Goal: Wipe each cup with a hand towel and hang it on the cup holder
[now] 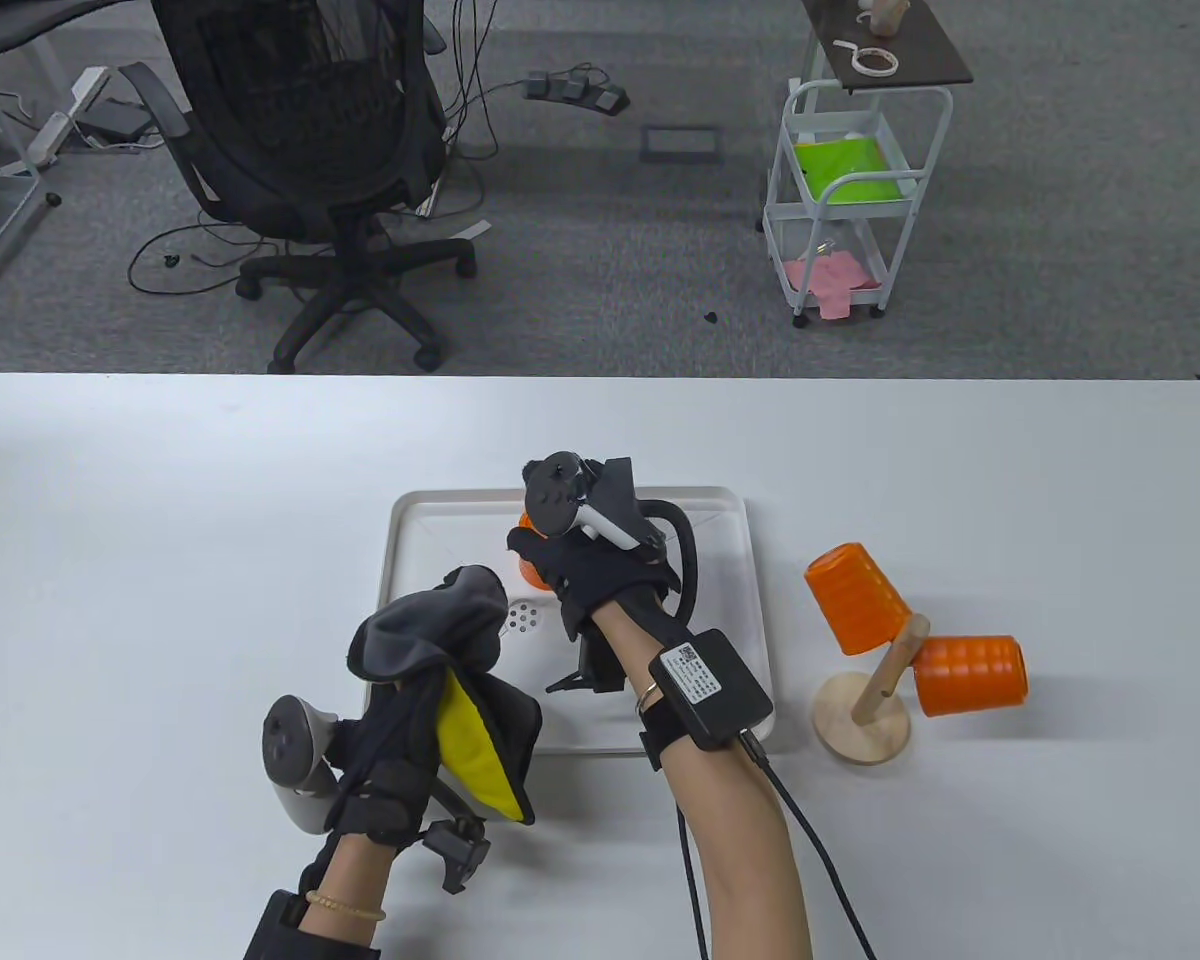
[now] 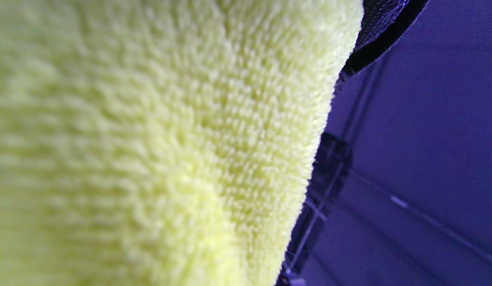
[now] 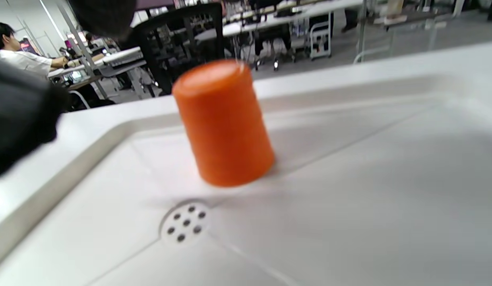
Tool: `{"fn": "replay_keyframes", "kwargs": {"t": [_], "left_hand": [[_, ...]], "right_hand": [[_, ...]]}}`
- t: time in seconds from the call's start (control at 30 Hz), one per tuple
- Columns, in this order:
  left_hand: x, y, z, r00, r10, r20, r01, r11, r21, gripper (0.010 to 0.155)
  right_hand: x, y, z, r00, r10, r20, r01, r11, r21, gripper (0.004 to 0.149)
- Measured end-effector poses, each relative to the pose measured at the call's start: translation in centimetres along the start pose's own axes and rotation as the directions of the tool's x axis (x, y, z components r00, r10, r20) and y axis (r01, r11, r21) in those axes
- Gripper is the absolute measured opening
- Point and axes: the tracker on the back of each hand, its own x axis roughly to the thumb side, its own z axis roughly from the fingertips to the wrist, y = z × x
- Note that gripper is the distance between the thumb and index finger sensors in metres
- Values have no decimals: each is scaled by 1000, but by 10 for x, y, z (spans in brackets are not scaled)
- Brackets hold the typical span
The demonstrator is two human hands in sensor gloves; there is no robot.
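Observation:
An orange cup (image 3: 224,123) stands upside down in the white tray (image 1: 730,620); in the table view only a sliver of this cup (image 1: 528,572) shows under my right hand (image 1: 565,575). That hand hovers over the cup, and in the right wrist view its dark fingers (image 3: 19,115) sit left of the cup without touching it. My left hand (image 1: 385,765) grips the grey and yellow hand towel (image 1: 430,630) at the tray's front left corner. The towel (image 2: 158,143) fills the left wrist view. Two orange cups (image 1: 855,595) (image 1: 970,675) hang on the wooden cup holder (image 1: 865,715).
The tray has a round drain (image 3: 186,224) just in front of the cup. Beyond the table's far edge stand an office chair (image 1: 310,130) and a white trolley (image 1: 855,190). Cables trail from my right wrist box (image 1: 710,690) toward the front edge.

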Motion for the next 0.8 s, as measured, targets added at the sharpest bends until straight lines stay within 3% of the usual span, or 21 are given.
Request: {"fn": "replay_keyframes", "kwargs": {"t": [0.23, 0.47, 0.6, 0.8], "left_hand": [[-4, 3, 0, 1000, 5, -22, -5, 1000, 5, 63], [-4, 6, 0, 999, 24, -28, -24, 1000, 17, 63], [-4, 6, 0, 999, 22, -28, -22, 1000, 15, 63], [-2, 3, 0, 999, 34, -14, -34, 999, 4, 63]], "right_hand": [[-9, 36, -32, 1000, -3, -21, 5, 996, 92, 72], [-8, 36, -33, 997, 82, 4, -82, 995, 52, 70], [-12, 31, -23, 998, 46, 37, -46, 999, 9, 72], [-22, 6, 27, 970, -106, 220, 158, 960, -233, 73]]}}
